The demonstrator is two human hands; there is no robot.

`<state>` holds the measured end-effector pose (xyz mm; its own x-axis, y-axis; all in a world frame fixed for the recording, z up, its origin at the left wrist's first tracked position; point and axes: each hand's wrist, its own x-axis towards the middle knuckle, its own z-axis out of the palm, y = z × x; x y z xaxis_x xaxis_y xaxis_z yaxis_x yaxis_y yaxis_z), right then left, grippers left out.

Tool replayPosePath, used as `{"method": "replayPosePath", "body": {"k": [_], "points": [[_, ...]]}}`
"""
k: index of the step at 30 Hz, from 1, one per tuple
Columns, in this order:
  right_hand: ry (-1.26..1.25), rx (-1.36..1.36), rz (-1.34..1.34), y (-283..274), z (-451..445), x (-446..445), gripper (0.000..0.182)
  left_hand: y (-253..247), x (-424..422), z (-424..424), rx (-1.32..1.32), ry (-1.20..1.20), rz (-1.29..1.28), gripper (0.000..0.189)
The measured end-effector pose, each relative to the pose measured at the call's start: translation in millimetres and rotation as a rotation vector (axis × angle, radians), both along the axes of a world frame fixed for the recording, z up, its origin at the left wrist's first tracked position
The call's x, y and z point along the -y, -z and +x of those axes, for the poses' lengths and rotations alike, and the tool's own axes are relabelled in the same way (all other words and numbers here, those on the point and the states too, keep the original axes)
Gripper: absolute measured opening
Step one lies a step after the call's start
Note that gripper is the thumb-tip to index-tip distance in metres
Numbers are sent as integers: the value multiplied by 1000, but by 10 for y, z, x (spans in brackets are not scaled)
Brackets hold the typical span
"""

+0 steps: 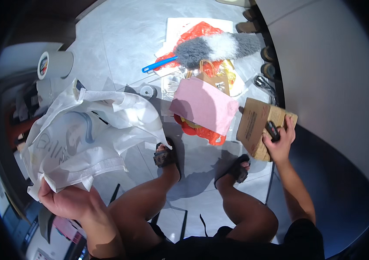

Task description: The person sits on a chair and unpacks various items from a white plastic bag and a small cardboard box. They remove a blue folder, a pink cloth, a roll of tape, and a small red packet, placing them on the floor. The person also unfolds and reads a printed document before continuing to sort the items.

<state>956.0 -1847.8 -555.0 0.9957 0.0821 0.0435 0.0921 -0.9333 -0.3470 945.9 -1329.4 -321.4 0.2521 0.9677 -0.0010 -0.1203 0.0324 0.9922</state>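
My left hand (69,200) grips the edge of a large white plastic-like bag (106,169), whose mouth gapes open. Dark printed shapes and lettering show through its wall. On the other side, my right hand (280,143) is closed over the edge of a brown cardboard box (252,125) bearing print. A small black object (273,131) lies under its fingers against the box; I cannot tell exactly what it is. Between the hands, a pink sheet-like item (204,105) lies on a pile on the floor, with red plastic (213,134) showing beneath it.
A grey and white fluffy duster (218,48) with a blue handle lies across the pile, near a brown paper bag (218,83). Shoes (270,71) line the right side by a bundled black cable (264,84). A white cylindrical bin (59,64) is at left, a small clear roll (148,92) nearer.
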Motion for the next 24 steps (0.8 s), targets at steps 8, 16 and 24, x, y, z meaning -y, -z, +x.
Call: {"method": "replayPosePath", "body": {"k": [8, 16, 24], "points": [[-53, 180, -48, 323, -56, 125, 38, -129, 315, -191, -20, -236, -26, 43], [-155, 244, -4, 276, -20, 41, 32, 223, -196, -1041, 47, -279, -68, 36], [-103, 168, 13, 248, -45, 98, 42, 1323, -688, -1898, -353, -182, 161, 24]]}}
